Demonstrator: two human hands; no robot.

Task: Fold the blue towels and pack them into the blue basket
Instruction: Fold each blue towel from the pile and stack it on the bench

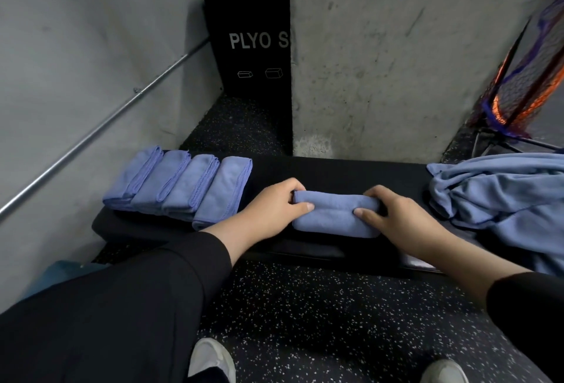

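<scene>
The person crouches at a low black bench (335, 169) and works on one folded towel (334, 214) lying across its near middle. The left hand (276, 202) grips the towel's left end, thumb laid on top and fingers curled over the far edge; the right hand (393, 213) grips the right end the same way, thumb on the near face, fingers wrapped behind. Held at both ends like this, the cloth stays taut and square, which I judge is meant to set the last fold.

To the left, four finished towels (177, 187) lie in a neat overlapping row on the bench, likely parked there so they can be gathered together later. On the right end of the bench a loose heap of unfolded towels (500, 199) spills over the edge, within easy reach of the right hand.

The blue basket is hard to place: a blue shape (61, 272) shows at the near left behind the person's black sleeve (122, 306), but I cannot tell if that is it. Packing has not begun, judging by the row.
</scene>
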